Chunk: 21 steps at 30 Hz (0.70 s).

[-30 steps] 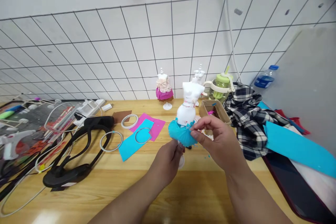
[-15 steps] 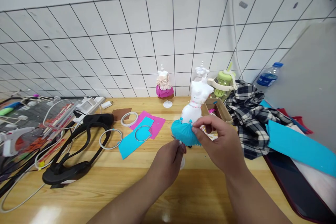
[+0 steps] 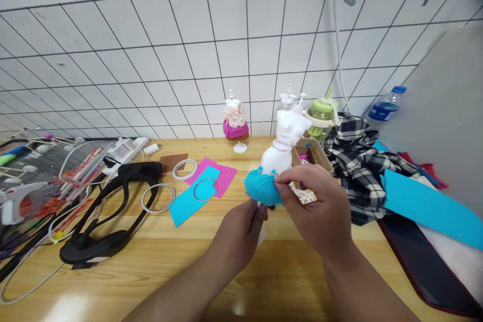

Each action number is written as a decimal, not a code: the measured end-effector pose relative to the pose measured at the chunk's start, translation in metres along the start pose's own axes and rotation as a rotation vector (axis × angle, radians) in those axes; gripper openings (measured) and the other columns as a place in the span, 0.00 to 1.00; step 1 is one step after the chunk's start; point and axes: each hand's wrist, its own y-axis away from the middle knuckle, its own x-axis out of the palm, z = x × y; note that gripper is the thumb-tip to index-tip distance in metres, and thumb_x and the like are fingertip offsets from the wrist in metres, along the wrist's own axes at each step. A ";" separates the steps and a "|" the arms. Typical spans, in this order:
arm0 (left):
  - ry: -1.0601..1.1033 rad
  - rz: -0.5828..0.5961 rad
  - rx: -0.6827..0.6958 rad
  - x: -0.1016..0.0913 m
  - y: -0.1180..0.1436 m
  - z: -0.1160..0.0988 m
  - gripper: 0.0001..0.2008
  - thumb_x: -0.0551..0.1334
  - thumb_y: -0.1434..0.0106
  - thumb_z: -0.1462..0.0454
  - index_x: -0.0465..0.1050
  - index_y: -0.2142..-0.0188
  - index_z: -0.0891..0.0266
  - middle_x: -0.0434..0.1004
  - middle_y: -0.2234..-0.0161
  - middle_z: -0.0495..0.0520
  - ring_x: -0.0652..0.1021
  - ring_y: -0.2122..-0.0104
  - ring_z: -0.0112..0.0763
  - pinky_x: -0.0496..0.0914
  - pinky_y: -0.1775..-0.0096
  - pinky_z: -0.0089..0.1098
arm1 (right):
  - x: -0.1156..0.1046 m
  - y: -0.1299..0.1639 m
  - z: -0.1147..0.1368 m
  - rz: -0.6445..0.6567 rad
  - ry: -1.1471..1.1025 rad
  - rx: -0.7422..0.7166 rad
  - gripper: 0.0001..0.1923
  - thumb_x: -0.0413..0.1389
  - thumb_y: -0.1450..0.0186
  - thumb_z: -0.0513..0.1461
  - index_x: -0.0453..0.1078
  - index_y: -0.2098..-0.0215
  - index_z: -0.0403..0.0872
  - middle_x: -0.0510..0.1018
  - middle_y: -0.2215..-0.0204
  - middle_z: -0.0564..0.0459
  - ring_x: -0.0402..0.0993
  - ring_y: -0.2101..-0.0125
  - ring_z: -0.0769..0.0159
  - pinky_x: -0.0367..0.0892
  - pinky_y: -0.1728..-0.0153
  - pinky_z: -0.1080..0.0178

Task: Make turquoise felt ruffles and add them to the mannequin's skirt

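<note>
A small white dress form [image 3: 290, 128] tilts to the right in front of me. Gathered blue crepe paper [image 3: 260, 187] wraps its lower part like a puffed skirt. Below that skirt, my left hand [image 3: 241, 231] is closed around the form's stand, and part of its round white base shows under the fingers. Thumb and forefinger of my right hand [image 3: 320, 206] pinch the blue paper's upper right edge against the form. Whatever lies under the right fingertips is hidden.
Behind stand a dressed mini form [image 3: 236, 118] and a cardboard box [image 3: 320, 153]. Left lie blue paper [image 3: 194, 196], pink paper [image 3: 226, 178], tape rolls [image 3: 184, 169], a black headset strap [image 3: 128, 211] and a glue gun [image 3: 22, 198]. Right are a plaid cloth [image 3: 358, 161] and a bottle [image 3: 387, 105].
The dress form has tipped slightly further to the right, showing more of its top. Both hands keep their grip in nearly the same place.
</note>
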 end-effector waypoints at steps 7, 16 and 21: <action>-0.010 -0.009 -0.016 -0.002 0.003 -0.004 0.16 0.47 0.30 0.55 0.65 0.69 0.60 0.72 0.74 0.48 0.70 0.73 0.30 0.57 0.71 0.29 | -0.005 0.001 0.004 -0.028 0.048 -0.018 0.05 0.58 0.39 0.34 0.75 0.68 0.49 0.79 0.70 0.55 0.72 0.66 0.64 0.63 0.63 0.59; -0.012 -0.010 0.001 -0.001 0.002 -0.002 0.16 0.48 0.30 0.55 0.65 0.70 0.60 0.72 0.74 0.49 0.70 0.73 0.30 0.57 0.71 0.30 | -0.006 0.000 0.000 0.003 0.050 -0.004 0.06 0.58 0.38 0.35 0.77 0.67 0.52 0.79 0.70 0.56 0.71 0.67 0.64 0.62 0.63 0.59; -0.023 -0.014 0.007 0.000 0.002 0.000 0.16 0.48 0.30 0.55 0.65 0.70 0.59 0.72 0.74 0.49 0.70 0.73 0.30 0.57 0.71 0.29 | -0.010 0.000 0.002 0.040 -0.055 0.050 0.03 0.60 0.40 0.36 0.74 0.67 0.50 0.76 0.69 0.55 0.70 0.65 0.65 0.63 0.63 0.61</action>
